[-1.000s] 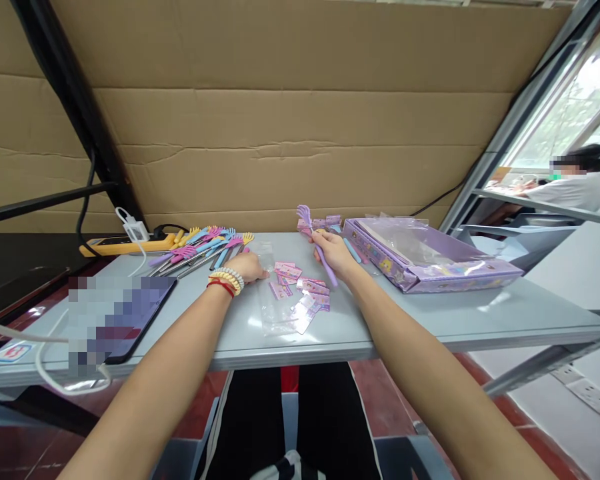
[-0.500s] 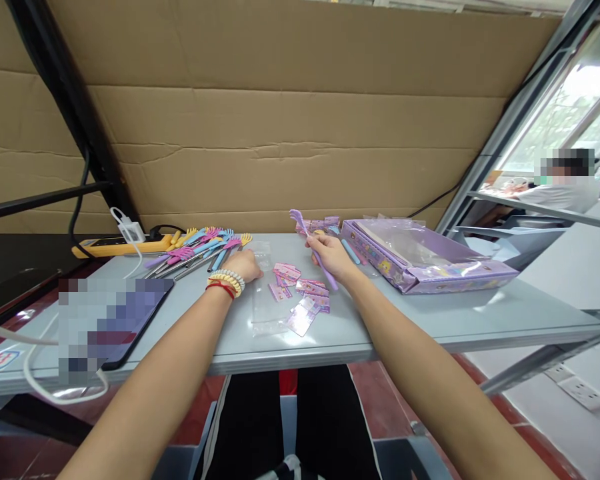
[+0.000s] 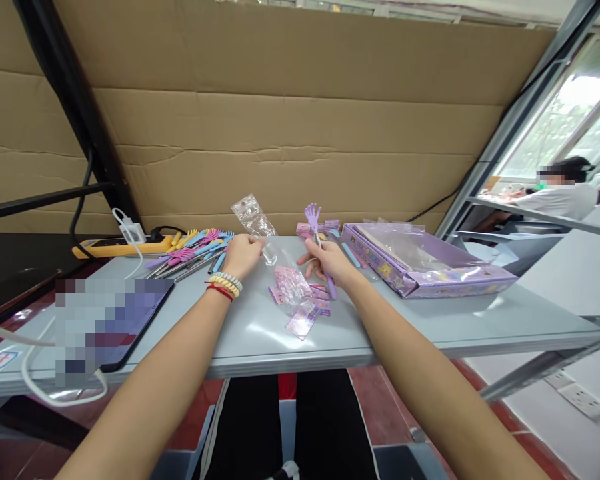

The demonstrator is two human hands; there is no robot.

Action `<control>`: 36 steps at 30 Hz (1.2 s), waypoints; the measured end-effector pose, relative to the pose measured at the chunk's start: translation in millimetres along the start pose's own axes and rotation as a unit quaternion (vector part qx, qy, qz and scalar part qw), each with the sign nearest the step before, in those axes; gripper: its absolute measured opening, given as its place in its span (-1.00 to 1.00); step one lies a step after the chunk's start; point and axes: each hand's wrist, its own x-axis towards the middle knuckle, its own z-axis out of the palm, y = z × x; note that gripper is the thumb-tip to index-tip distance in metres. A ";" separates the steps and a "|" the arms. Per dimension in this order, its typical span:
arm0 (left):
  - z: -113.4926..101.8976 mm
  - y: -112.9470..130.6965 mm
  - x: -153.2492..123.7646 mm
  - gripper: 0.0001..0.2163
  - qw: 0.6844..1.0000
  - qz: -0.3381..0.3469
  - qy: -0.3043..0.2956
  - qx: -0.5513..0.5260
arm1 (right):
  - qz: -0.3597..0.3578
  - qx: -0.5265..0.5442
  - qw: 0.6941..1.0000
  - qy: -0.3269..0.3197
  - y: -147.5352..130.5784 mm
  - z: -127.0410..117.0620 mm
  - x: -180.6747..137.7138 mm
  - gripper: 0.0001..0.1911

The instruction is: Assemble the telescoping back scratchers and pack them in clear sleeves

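Note:
My left hand (image 3: pixel 243 256) is closed on a clear plastic bag (image 3: pixel 260 230), lifted off the grey table (image 3: pixel 430 320). The bag's top sticks up and its lower part hangs over the small purple cards (image 3: pixel 307 300). My right hand (image 3: pixel 327 261) grips a purple hand-shaped stick (image 3: pixel 316 233), claw end up, and its fingertips touch the bag's lower end. Bead and cord bracelets sit on my left wrist.
A heap of coloured hand-shaped sticks (image 3: pixel 200 247) lies at the back left beside a yellow power strip (image 3: pixel 125 247) with a white charger. A tablet (image 3: pixel 110 320) lies left. A purple box (image 3: pixel 420 260) with plastic sheets stands right. Another person sits far right beyond a metal frame.
My left hand has picked the clear bag up from the table and raised it. My right hand, still holding the purple stick, has come in toward the bag.

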 end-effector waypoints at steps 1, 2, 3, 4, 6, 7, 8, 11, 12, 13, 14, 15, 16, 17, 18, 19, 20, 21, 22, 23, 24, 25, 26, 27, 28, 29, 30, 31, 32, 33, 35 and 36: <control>0.5 0.8 -0.3 -0.69 1.000 0.002 0.026 0.004 | 0.004 -0.022 1.000 -0.022 -0.3 0.5 -1.8 -0.48; 0.7 1.5 -0.4 -0.69 0.999 0.001 0.048 0.006 | 0.009 -0.039 0.998 -0.046 -0.6 1.1 -3.6 -0.47; 0.6 2.1 -0.2 -0.69 0.998 -0.001 0.066 0.003 | 0.016 -0.048 0.996 -0.068 -0.9 1.9 -5.3 -0.45; 0.3 2.7 0.2 -0.70 0.997 -0.004 0.082 -0.006 | 0.022 -0.048 0.995 -0.088 -1.3 2.8 -6.6 -0.44; 0.0 3.9 1.3 -0.74 0.993 -0.017 0.098 -0.067 | 0.020 -0.039 0.993 -0.110 -1.7 4.5 -8.1 -0.44; 0.3 4.7 1.5 -0.77 0.987 -0.027 0.097 -0.122 | 0.011 -0.036 0.994 -0.107 -1.8 5.3 -8.2 -0.45; 1.0 5.6 1.3 -0.80 0.977 -0.041 0.086 -0.191 | -0.001 -0.036 0.995 -0.096 -1.7 6.0 -8.0 -0.46; 6.2 8.8 -3.6 -0.72 0.919 -0.080 -0.021 -0.385 | -0.036 -0.044 0.997 -0.053 -0.8 7.5 -6.7 -0.50; 8.8 9.8 -6.3 -0.68 0.904 -0.084 -0.083 -0.412 | -0.042 -0.045 0.997 -0.043 -0.4 7.9 -6.3 -0.51; 11.7 10.7 -9.2 -0.66 0.894 -0.083 -0.151 -0.414 | -0.047 -0.047 0.997 -0.037 0.0 8.2 -6.0 -0.52; 14.6 11.4 -12.0 -0.67 0.890 -0.078 -0.212 -0.397 | -0.049 -0.049 0.997 -0.032 0.4 8.4 -5.7 -0.52; 17.2 12.0 -14.2 -0.70 0.890 -0.073 -0.255 -0.370 | -0.051 -0.053 0.997 -0.026 0.9 8.5 -5.5 -0.52; 19.1 12.5 -15.6 -0.75 0.894 -0.070 -0.275 -0.346 | -0.051 -0.055 0.997 -0.022 1.2 8.4 -5.4 -0.52; 20.3 12.8 -16.2 -0.79 0.901 -0.071 -0.271 -0.331 | -0.050 -0.057 0.997 -0.021 1.5 8.2 -5.3 -0.52; 20.5 12.9 -15.9 -0.81 0.909 -0.074 -0.246 -0.328 | -0.047 -0.054 0.997 -0.023 1.8 7.8 -5.1 -0.51; 19.9 12.9 -15.0 -0.83 0.915 -0.078 -0.211 -0.335 | -0.044 -0.048 0.997 -0.029 1.9 7.4 -4.9 -0.50; 18.6 12.8 -13.7 -0.83 0.917 -0.082 -0.180 -0.347 | -0.041 -0.039 0.998 -0.035 1.8 7.0 -4.7 -0.49; 16.8 12.7 -12.3 -0.82 0.915 -0.085 -0.158 -0.361 | -0.039 -0.032 0.998 -0.039 1.6 6.7 -4.4 -0.47; 14.9 12.7 -11.3 -0.81 0.912 -0.088 -0.144 -0.374 | -0.039 -0.026 0.998 -0.041 1.2 6.6 -4.2 -0.45; 13.3 13.0 -10.9 -0.81 0.908 -0.090 -0.137 -0.386 | -0.042 -0.022 0.998 -0.038 0.8 6.6 -3.9 -0.44; 12.2 13.6 -11.2 -0.81 0.902 -0.090 -0.138 -0.398 | -0.045 -0.020 0.998 -0.033 0.3 6.8 -3.6 -0.42; 11.7 14.5 -12.3 -0.82 0.896 -0.087 -0.148 -0.409 | -0.049 -0.020 0.998 -0.026 -0.2 7.1 -3.4 -0.41; 11.9 15.7 -13.8 -0.84 0.891 -0.083 -0.163 -0.416 | -0.053 -0.020 0.998 -0.018 -0.5 7.4 -3.1 -0.41; 12.6 17.1 -15.6 -0.83 0.887 -0.079 -0.178 -0.419 | -0.056 -0.022 0.998 -0.012 -0.7 7.7 -2.8 -0.41; 13.8 18.4 -17.3 -0.81 0.886 -0.077 -0.188 -0.418 | -0.059 -0.026 0.998 -0.007 -0.6 7.9 -2.5 -0.41; 15.1 19.5 -18.6 -0.80 0.887 -0.077 -0.191 -0.413 | -0.061 -0.034 0.998 -0.002 -0.2 8.1 -2.1 -0.42; 16.3 20.2 -19.3 -0.80 0.890 -0.079 -0.185 -0.409 | -0.066 -0.049 0.997 0.004 0.4 8.2 -1.7 -0.44; 17.1 20.4 -19.2 -0.83 0.894 -0.080 -0.172 -0.406 | -0.075 -0.075 0.994 0.011 1.1 8.2 -1.4 -0.46; 17.5 20.1 -18.4 -0.86 0.896 -0.080 -0.155 -0.407 | -0.091 -0.111 0.989 0.022 1.9 8.2 -1.1 -0.50; 17.3 19.4 -16.9 -0.89 0.898 -0.079 -0.139 -0.411 | -0.111 -0.159 0.980 0.037 2.6 8.1 -1.0 -0.53; 14.9 17.3 -12.8 -0.93 0.894 -0.083 -0.106 -0.427 | -0.150 -0.266 0.950 0.066 3.2 7.7 -1.4 -0.58; 12.9 16.2 -10.7 -0.93 0.890 -0.087 -0.090 -0.438 | -0.165 -0.311 0.933 0.073 3.1 7.1 -1.8 -0.57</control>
